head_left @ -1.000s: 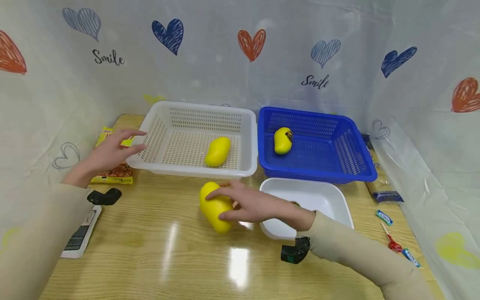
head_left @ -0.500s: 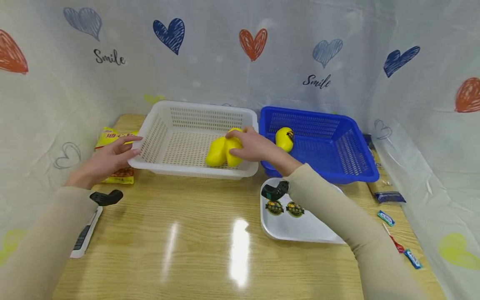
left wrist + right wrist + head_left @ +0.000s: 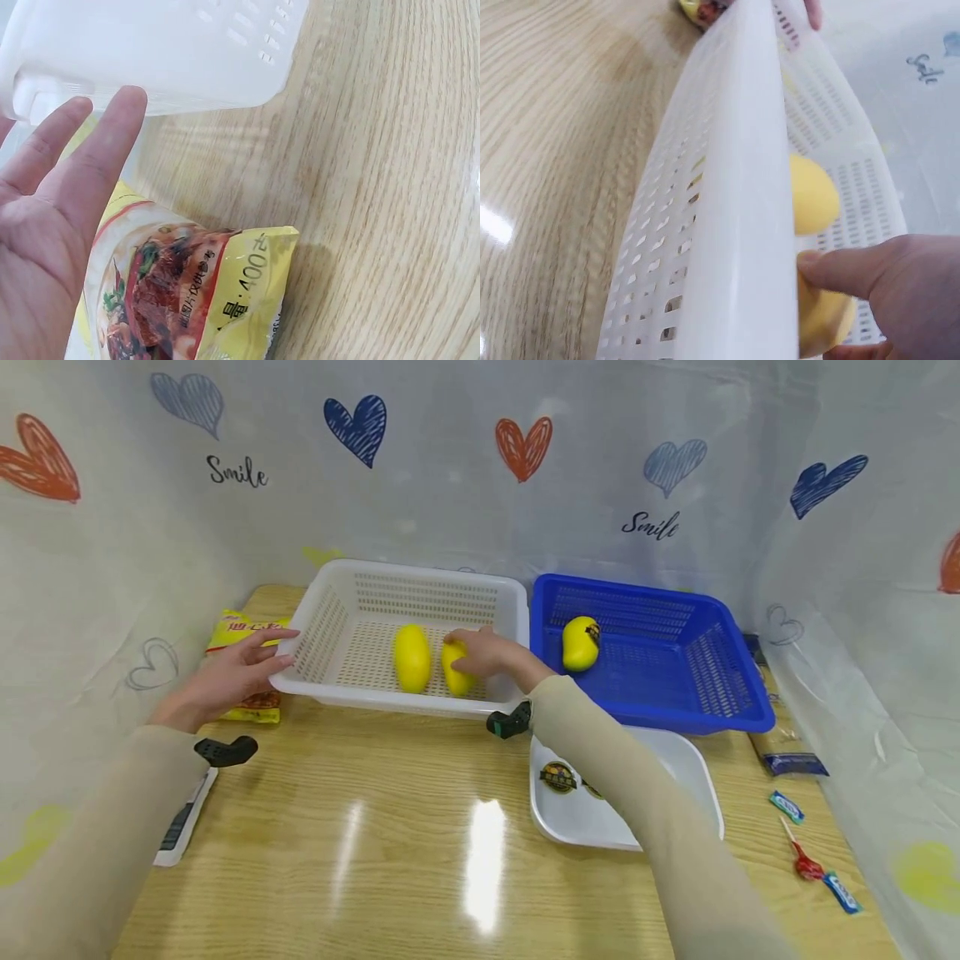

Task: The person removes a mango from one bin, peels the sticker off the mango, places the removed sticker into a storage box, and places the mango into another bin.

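My right hand (image 3: 486,652) reaches into the white basket (image 3: 367,693) and grips a yellow mango (image 3: 456,670), thumb and fingers around it. In the right wrist view the thumb presses on this mango (image 3: 825,319), partly hidden behind the rim. Left of it a second mango (image 3: 412,658) lies on the basket floor. My left hand (image 3: 228,681) touches the basket's left rim with fairly straight fingers, which the left wrist view shows against the white plastic (image 3: 180,56). Inside the blue basket (image 3: 660,714) lies a mango with a dark sticker (image 3: 581,643).
A white tray (image 3: 675,752) with round dark stickers (image 3: 558,777) stands in front of the blue basket. A yellow food packet (image 3: 255,710) lies beside the left hand. Small candies and a red lollipop (image 3: 807,864) lie at the right, near a brown packet (image 3: 783,743).
The right hand has carried a mango from above the table into the white basket. The other mango there has shifted left and turned more upright. The left hand has come onto the basket rim.
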Motion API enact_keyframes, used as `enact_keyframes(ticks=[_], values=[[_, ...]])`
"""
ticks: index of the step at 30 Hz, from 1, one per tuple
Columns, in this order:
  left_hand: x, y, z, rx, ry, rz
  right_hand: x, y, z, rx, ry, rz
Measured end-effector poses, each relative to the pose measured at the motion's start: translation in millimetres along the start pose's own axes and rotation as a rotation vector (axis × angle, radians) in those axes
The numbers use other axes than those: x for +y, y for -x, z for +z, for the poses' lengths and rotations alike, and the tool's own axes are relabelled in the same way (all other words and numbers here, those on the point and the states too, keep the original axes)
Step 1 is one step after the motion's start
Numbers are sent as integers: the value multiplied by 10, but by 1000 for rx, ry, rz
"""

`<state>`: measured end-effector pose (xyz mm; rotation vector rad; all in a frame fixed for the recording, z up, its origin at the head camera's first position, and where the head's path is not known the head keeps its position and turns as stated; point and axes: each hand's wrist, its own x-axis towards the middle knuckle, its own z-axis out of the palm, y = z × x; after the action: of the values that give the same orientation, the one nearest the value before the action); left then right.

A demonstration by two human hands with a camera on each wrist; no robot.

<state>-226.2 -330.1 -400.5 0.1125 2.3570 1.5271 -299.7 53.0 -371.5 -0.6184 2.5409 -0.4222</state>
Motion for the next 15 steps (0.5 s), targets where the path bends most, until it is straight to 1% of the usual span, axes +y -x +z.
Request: enact_keyframes(ticks=[2, 4, 7, 9, 10, 12, 15], values=[[2, -16, 18, -1, 0, 1, 40, -31, 16, 1, -40, -3], [1, -29, 31, -3, 0, -2, 60, -44, 32, -16, -52, -14], [-11, -47, 42, -8, 1, -3, 71, -37, 48, -42, -30, -42], [-22, -54, 43, -5, -1, -4, 72, 9, 44, -37, -4, -62], [-26, -56, 43, -4, 1, -2, 72, 47, 33, -20, 6, -75], [-34, -51, 39, 4, 0, -2, 85, 160, -10, 32, -12, -106], [-39, -32, 31, 10, -1, -3, 145, 409, -121, 140, -101, -128]])
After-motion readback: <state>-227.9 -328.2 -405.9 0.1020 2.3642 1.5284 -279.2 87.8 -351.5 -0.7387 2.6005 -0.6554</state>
